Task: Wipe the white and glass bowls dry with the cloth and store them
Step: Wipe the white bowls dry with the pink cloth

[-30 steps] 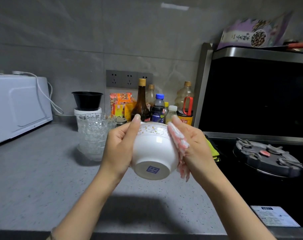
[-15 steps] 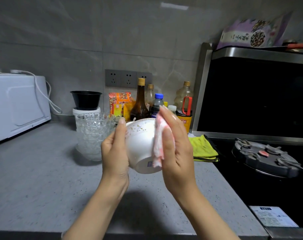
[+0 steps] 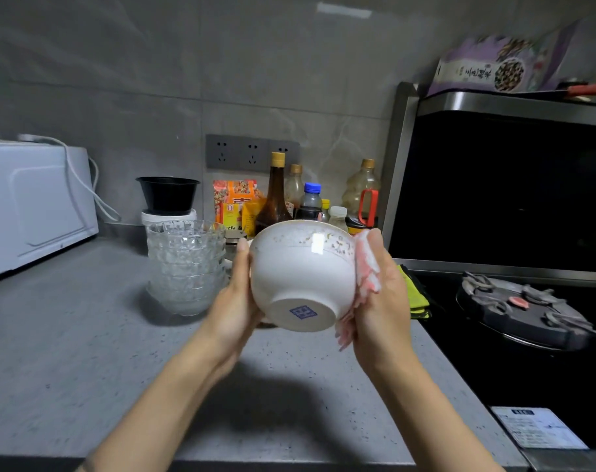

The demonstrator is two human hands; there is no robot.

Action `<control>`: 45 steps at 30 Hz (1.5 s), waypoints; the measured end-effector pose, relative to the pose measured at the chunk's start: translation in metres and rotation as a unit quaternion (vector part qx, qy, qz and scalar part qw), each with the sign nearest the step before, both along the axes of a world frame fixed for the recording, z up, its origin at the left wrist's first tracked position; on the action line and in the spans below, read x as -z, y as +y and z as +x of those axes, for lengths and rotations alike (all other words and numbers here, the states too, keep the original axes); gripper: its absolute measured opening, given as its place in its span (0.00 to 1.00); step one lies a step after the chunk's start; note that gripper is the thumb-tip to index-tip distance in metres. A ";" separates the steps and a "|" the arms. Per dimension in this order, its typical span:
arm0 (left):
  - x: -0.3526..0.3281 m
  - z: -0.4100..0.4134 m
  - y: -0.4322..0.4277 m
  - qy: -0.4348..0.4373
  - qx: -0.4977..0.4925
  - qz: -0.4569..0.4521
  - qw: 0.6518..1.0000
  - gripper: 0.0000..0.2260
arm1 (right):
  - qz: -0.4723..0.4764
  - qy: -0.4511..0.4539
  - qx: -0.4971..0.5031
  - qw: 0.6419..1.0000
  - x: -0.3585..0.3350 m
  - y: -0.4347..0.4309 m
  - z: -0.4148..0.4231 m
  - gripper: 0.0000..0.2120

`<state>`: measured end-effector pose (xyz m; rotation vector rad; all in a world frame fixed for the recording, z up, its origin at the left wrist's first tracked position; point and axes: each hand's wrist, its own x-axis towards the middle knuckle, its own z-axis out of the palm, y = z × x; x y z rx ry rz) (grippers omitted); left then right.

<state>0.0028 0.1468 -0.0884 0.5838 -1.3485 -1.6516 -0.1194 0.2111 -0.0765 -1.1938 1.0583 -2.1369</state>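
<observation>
A round white ceramic bowl (image 3: 303, 267) with a faint gold speckled band under its rim and a blue square mark on its foot is held in the air above the grey speckled worktop (image 3: 68, 352), tipped so its base faces the camera. The left hand (image 3: 233, 301) cups the bowl's left wall, fingers spread and curved against it, one fingertip reaching near the rim. The right hand (image 3: 380, 301) is flattened against the bowl's right wall with a pink and white cloth (image 3: 366, 270) pressed between palm and bowl, the cloth's loose end hanging below the hand; so each hand is closed against the one bowl from its own side. Just left of the hands stands one stack of clear faceted glass bowls (image 3: 186, 264) on the worktop; the count within the stack cannot be told. Behind it a black plastic bowl (image 3: 168, 195) sits on a white tub. Several bottles (image 3: 276, 192) and seasoning packets stand along the wall. A white microwave (image 3: 34, 206) sits at far left, a folded yellow-green cloth (image 3: 414, 294) lies beside the black stove at right.
</observation>
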 end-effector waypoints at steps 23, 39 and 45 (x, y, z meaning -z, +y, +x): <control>0.014 0.004 0.001 -0.052 -0.020 -0.003 0.998 0.15 | 0.106 0.696 0.214 0.677 -0.006 0.010 -0.022 0.18; 0.018 -0.019 0.013 0.087 -0.204 -0.092 0.971 0.09 | 0.047 0.634 0.153 0.757 0.054 0.020 0.012 0.20; 0.009 0.001 -0.002 -0.055 -0.094 -0.126 0.986 0.10 | -0.047 0.760 0.131 0.635 0.034 0.013 -0.036 0.10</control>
